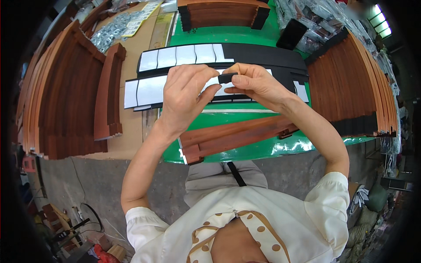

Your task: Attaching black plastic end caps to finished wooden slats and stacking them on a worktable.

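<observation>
A small black pad (227,78), probably foam, is held up between my hands over the worktable. My right hand (256,81) pinches its right end with thumb and index finger. My left hand (186,90) has its curled fingertips and thumb at the pad's left end, closed around that edge. Below lie long black strips (263,55) with white backing sheets (147,91) in segments, partly covered by my hands. Nearer to me, a reddish-brown wooden piece (237,133) with dark ends rests slantwise on the green tabletop (263,151).
Brown wooden panels stand stacked at left (66,92) and right (346,83); another stack (223,15) is at the back. A black phone (291,34) leans by plastic-wrapped parts (315,26). Metal rings (112,33) lie heaped at the back left. A single wooden rail (109,92) stands inside the left stack.
</observation>
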The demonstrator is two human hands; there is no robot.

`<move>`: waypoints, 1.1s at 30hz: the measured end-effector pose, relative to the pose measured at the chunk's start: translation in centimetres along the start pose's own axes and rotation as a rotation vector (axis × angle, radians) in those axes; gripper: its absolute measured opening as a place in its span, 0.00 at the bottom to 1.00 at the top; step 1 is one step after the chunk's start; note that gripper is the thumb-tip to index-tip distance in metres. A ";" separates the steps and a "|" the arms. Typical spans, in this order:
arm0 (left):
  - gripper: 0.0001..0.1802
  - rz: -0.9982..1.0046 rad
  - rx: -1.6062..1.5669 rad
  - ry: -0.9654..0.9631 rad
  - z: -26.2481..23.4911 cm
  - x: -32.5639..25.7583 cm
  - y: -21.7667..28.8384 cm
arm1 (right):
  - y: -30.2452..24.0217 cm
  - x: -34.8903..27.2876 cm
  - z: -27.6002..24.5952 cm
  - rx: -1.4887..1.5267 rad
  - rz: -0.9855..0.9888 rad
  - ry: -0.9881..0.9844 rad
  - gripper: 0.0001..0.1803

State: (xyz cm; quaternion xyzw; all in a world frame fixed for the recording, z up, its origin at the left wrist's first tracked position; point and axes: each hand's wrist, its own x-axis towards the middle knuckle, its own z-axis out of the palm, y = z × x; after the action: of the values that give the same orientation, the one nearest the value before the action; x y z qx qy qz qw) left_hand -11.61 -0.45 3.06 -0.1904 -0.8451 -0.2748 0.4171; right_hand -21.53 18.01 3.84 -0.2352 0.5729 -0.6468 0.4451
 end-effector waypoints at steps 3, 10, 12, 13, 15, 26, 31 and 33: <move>0.21 0.106 -0.014 0.002 -1.5 -1.0 1.6 | 0.1 -1.8 2.7 0.041 -0.003 -0.023 0.13; 0.20 0.154 0.029 -0.001 -3.8 -2.9 5.0 | 1.0 -5.2 4.7 0.065 -0.032 -0.145 0.16; 0.19 0.113 0.054 -0.003 -4.4 -3.8 5.8 | 1.1 -6.1 5.3 0.093 -0.053 0.108 0.19; 0.19 0.078 0.077 -0.001 -4.6 -4.3 6.2 | 1.5 -6.4 5.4 -0.023 -0.176 0.191 0.18; 0.18 -0.009 0.059 -0.044 -5.0 -5.6 7.6 | 1.1 -7.9 6.1 -0.417 -0.335 0.157 0.17; 0.16 -0.213 -0.100 -0.051 -5.9 -11.9 11.4 | 5.6 -9.4 10.8 -1.212 -0.877 0.033 0.17; 0.18 -0.237 -0.158 -0.092 -7.2 -12.5 10.6 | 6.1 -8.5 11.8 -1.200 -0.924 0.051 0.17; 0.20 -0.252 -0.204 -0.140 -8.0 -12.7 10.0 | 5.9 -8.1 11.7 -1.181 -0.918 0.058 0.17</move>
State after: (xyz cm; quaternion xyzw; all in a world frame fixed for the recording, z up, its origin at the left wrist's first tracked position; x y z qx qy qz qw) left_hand 6.06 1.20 -0.17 -0.1430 -0.8570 -0.3954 0.2978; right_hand -6.25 18.92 2.63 -0.6334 0.6806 -0.3582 -0.0852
